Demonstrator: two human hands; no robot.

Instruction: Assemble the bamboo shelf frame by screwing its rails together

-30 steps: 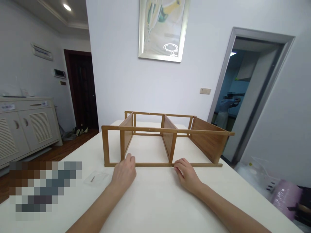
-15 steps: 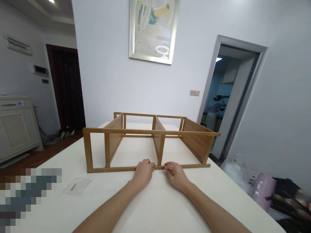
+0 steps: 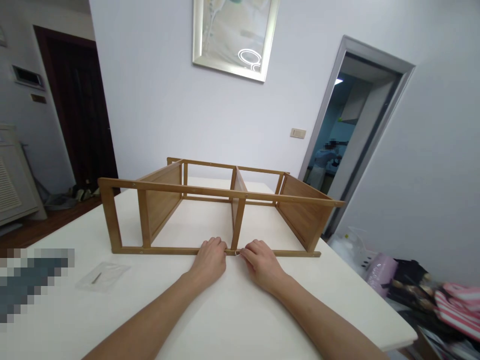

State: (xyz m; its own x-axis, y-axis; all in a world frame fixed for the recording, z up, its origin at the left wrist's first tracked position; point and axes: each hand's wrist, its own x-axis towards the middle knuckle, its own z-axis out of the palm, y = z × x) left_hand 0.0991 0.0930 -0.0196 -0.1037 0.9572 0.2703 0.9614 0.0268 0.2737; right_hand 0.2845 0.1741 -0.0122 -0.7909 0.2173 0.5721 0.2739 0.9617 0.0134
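Note:
A wooden shelf unit (image 3: 191,190) lies on its side on the white table (image 3: 221,320), its slatted frame and panels facing me. My left hand (image 3: 210,260) is closed over its near bottom rail, left of the middle upright. Just right of that upright, my right hand (image 3: 260,262) pinches a small shiny metal piece (image 3: 237,253) against the same rail. This piece is too small to tell its exact kind. On the table to the left lies a clear plastic bag (image 3: 107,276) with a small thin dark piece (image 3: 96,278) in it.
A pixelated dark item (image 3: 33,280) sits at the table's left edge. Beyond the table's right edge are a pink-purple roll (image 3: 380,274) and striped cloth (image 3: 459,305). Through the doorway a person (image 3: 322,162) stands in another room. The wall is right behind the table.
The view has shifted, so the shelf and hands sit a little higher and further left. The metal piece at my right fingertips now shows more clearly. My left hand stays on the rail.

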